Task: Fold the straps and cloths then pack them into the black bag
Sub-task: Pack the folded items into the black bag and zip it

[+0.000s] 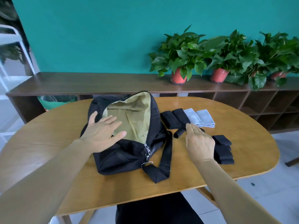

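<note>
Nearest the camera, two forearms in smooth tan sleeves [48, 175] reach out over an oval counter [48, 143] of warm, grained wood.

The black bag [123, 156] lies left of the counter's middle. It is soft, matte woven fabric, slumped flat, with its zip open and a wide mouth showing creased olive lining. Silver zip pulls and a metal ring sit at its near corner. From there a broad webbing shoulder strap [166, 152] loops along the bag's right side.

The left hand [103, 133] is palm down over the open mouth, its fingers [111, 120] straight and spread. I cannot tell whether it touches the lining.

The right hand [199, 143] is palm down to the right of the bag. Its fingers are straight and pressed close together, gripping nothing, with the tips at the near edge of the folded black pieces.

Just left of those fingertips lies a small rolled strap [178, 134], a short black cylinder. Partly behind the right wrist is a stack of folded straps [224, 151], flat black rectangles overlapping like shingles.

Farther back, four folded items lie in a row, edges touching. They are two black folded pieces [171, 119] and two grey cloths [200, 118] with a soft, faintly mottled surface.

Beyond the counter stands a long, dark wood shelf unit [97, 84] with open cubbies. Leafy potted plants [179, 59] in glossy red pots stand on it, against a flat teal wall [97, 38].
</note>
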A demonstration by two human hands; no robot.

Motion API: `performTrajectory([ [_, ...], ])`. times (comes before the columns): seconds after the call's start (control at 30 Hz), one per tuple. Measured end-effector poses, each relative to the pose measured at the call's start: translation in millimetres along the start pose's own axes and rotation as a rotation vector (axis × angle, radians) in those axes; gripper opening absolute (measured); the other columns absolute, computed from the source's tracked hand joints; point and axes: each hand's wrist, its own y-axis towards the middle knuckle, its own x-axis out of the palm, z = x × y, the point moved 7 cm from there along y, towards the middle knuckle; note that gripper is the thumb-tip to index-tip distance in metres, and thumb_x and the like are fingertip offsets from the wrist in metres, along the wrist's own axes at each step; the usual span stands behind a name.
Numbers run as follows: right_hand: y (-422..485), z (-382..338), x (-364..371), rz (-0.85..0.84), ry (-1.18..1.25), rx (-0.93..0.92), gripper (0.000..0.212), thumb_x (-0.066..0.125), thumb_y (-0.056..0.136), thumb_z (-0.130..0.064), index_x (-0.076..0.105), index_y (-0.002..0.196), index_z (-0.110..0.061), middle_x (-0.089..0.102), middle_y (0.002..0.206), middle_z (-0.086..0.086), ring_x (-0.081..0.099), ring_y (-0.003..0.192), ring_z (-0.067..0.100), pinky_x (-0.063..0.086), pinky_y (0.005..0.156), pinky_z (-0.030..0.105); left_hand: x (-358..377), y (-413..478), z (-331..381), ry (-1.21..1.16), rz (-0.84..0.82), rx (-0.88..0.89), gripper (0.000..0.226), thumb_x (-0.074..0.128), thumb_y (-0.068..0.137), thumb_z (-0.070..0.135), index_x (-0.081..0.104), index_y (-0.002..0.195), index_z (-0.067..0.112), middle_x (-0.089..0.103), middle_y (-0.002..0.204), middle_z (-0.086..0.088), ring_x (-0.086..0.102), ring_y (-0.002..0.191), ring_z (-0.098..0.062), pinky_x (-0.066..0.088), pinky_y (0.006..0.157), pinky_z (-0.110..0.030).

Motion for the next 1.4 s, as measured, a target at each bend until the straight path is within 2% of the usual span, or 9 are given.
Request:
performTrajectory([
  [0.13,-9,1,7,-0.006,0.03,0.001,0.021,0.057,0.068,0.011,0.059,0.074,-0.009,0.058,0.065,0.0,0.058,0.056,0.016,0.025,0.048,0.02,2,1,7,-0.006,0.007,0.025,0.1,-0.016,0.071,0.074,0.03,0.148,0.031,0.02,0.159,0.003,0.009,0.147,-0.009,-0.014,0.114,-0.05],
  [0.33,-16,0,15,-0.034,0.126,-0.03,0.031,0.069,0.067,0.006,0.068,0.096,-0.002,0.072,0.097,0.011,0.071,0.081,0.022,0.052,0.052,0.025,-6,3,26,-0.026,0.067,0.046,0.093,-0.01,0.076,0.072,0.03,0.148,0.03,0.024,0.158,0.004,0.013,0.146,-0.008,-0.013,0.114,-0.049],
  [0.47,-17,1,20,-0.06,0.126,-0.069,0.029,0.05,0.077,0.0,0.067,0.1,-0.003,0.072,0.101,0.01,0.071,0.086,0.021,0.053,0.055,0.027,-22,7,67,-0.063,0.122,0.122,0.086,-0.002,0.081,0.07,0.029,0.149,0.028,0.026,0.157,0.003,0.015,0.146,-0.01,-0.013,0.115,-0.046],
  [0.57,-23,8,23,-0.047,0.135,-0.085,0.029,0.053,0.078,0.001,0.068,0.103,-0.002,0.071,0.104,0.012,0.07,0.095,0.023,0.055,0.061,0.029,-29,12,105,-0.077,0.183,0.186,0.074,0.014,0.089,0.065,0.029,0.149,0.025,0.029,0.156,0.004,0.017,0.145,-0.01,-0.01,0.116,-0.046],
  [0.67,-30,20,25,-0.039,0.138,-0.098,0.034,0.04,0.085,-0.004,0.068,0.105,-0.002,0.071,0.106,0.011,0.067,0.102,0.023,0.056,0.071,0.03,-30,18,146,-0.093,0.226,0.262,0.065,0.035,0.094,0.056,0.027,0.149,0.023,0.026,0.157,0.003,0.016,0.146,-0.012,-0.009,0.117,-0.045],
  [0.8,-46,36,29,-0.026,0.159,-0.119,0.029,0.053,0.082,0.001,0.069,0.105,-0.003,0.07,0.109,0.013,0.066,0.104,0.023,0.056,0.076,0.033,-22,27,198,-0.125,0.229,0.355,0.063,0.047,0.094,0.046,0.031,0.148,0.017,0.029,0.156,0.0,0.018,0.145,-0.014,-0.009,0.117,-0.039],
  [0.97,-69,49,36,-0.008,0.176,-0.122,0.029,0.049,0.085,-0.002,0.07,0.105,-0.005,0.069,0.112,0.012,0.066,0.106,0.023,0.055,0.082,0.035,7,48,239,-0.107,0.154,0.352,0.063,0.05,0.095,0.043,0.03,0.147,0.012,0.029,0.155,-0.001,0.018,0.145,-0.016,-0.004,0.117,-0.031],
  [1.17,-90,60,46,0.015,0.201,-0.1,0.031,0.045,0.088,-0.005,0.071,0.106,-0.006,0.069,0.113,0.012,0.065,0.107,0.022,0.055,0.084,0.036,44,67,263,-0.083,0.076,0.276,0.065,0.048,0.096,0.044,0.027,0.149,0.013,0.035,0.153,-0.002,0.026,0.143,-0.016,0.005,0.12,-0.035],
  [1.4,-100,64,51,0.01,0.225,-0.097,0.032,0.047,0.085,-0.006,0.072,0.105,-0.007,0.07,0.11,0.011,0.067,0.103,0.022,0.055,0.083,0.035,57,76,269,-0.129,0.124,0.26,0.038,0.043,0.099,0.022,0.051,0.135,0.015,0.051,0.141,0.0,0.042,0.134,-0.015,0.018,0.113,-0.029],
])
